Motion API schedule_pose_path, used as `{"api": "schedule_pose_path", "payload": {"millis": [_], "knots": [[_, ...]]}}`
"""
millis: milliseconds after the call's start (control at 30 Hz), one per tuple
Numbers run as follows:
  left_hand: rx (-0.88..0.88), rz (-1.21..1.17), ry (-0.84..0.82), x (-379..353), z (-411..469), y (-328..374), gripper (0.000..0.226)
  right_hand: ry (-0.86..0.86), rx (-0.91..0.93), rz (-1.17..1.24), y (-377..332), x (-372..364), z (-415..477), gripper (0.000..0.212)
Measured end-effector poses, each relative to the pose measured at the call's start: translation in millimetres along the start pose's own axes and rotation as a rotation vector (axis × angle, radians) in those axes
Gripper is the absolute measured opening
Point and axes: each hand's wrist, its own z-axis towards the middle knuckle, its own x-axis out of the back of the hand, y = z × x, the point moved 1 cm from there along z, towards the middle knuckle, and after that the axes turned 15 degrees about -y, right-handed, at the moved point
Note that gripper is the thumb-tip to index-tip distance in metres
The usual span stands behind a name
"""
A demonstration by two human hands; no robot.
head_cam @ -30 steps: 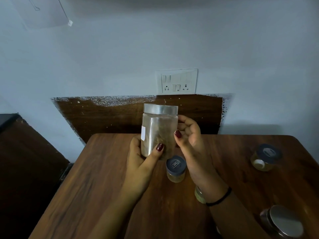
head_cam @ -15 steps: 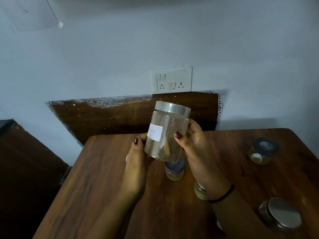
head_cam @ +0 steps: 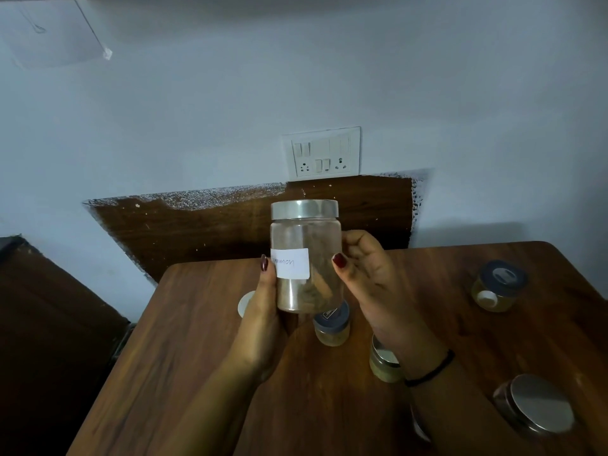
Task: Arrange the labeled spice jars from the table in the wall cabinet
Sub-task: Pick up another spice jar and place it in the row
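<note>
Above the middle of a dark wood-grain tabletop (head_cam: 184, 357), a tall clear jar (head_cam: 304, 238) with a silver lid is held upright off the surface between both hands. Its white label (head_cam: 291, 263) faces the camera with the letters "amon" legible, and brown pieces lie inside. The left hand (head_cam: 263, 324) has its grip wrapped round the jar's lower left side, thumb beside the label. The right hand (head_cam: 368, 278) has its grip curled on the right side, thumb on the front glass.

On the tabletop, a small dark-lidded jar (head_cam: 331, 324) stands just below the held one, and a low jar (head_cam: 383, 360) is partly hidden by the right wrist. A second dark-lidded jar (head_cam: 498, 286) sits near the right edge, and a steel-lidded jar (head_cam: 534, 403) is nearer the camera.

Behind, a pale bluish wall (head_cam: 197, 126) carries a white switch plate (head_cam: 324, 152) above a rough-edged brown panel (head_cam: 197, 232). Dim, dark furniture (head_cam: 42, 324) stands at the left.
</note>
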Motion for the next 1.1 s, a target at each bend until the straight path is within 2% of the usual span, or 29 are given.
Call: {"api": "schedule_pose_path", "payload": {"millis": [167,300,467,533,600,667,867,967,1100], "knots": [[-0.082,0.135,0.098,3.8,5.1,-5.1,0.070,-0.015,-0.008,-0.135,-1.3,5.6,0.8,0.061],[-0.159,0.220,0.154,0.9,5.7,-2.7,0.082,-0.046,-0.065,-0.139,-0.7,3.6,-1.3,0.074],[-0.205,0.242,0.205,-1.9,4.1,-2.3,0.058,-0.093,-0.124,-0.151,0.3,1.3,-3.2,0.091],[-0.206,0.238,0.196,-2.1,4.1,-2.3,0.062,-0.098,-0.135,-0.170,-1.2,0.5,-3.7,0.096],[-0.192,0.233,0.189,-1.4,4.3,-2.8,0.068,-0.112,-0.134,-0.200,-3.6,-1.4,-3.6,0.093],[-0.194,0.264,0.193,-2.0,3.3,-1.0,0.064,-0.119,-0.127,-0.194,-4.7,-4.3,-2.9,0.084],[-0.206,0.502,0.178,-0.9,-1.9,22.2,0.027,-0.085,-0.077,-0.203,-15.1,-7.4,6.0,0.072],[-0.220,0.663,0.179,7.0,-0.2,36.3,0.032,-0.093,-0.052,-0.160,-25.6,-9.3,15.2,0.069],[-0.375,0.617,0.235,15.7,7.2,56.3,0.030,-0.127,0.005,-0.178,-42.9,-16.6,33.4,0.063]]}}
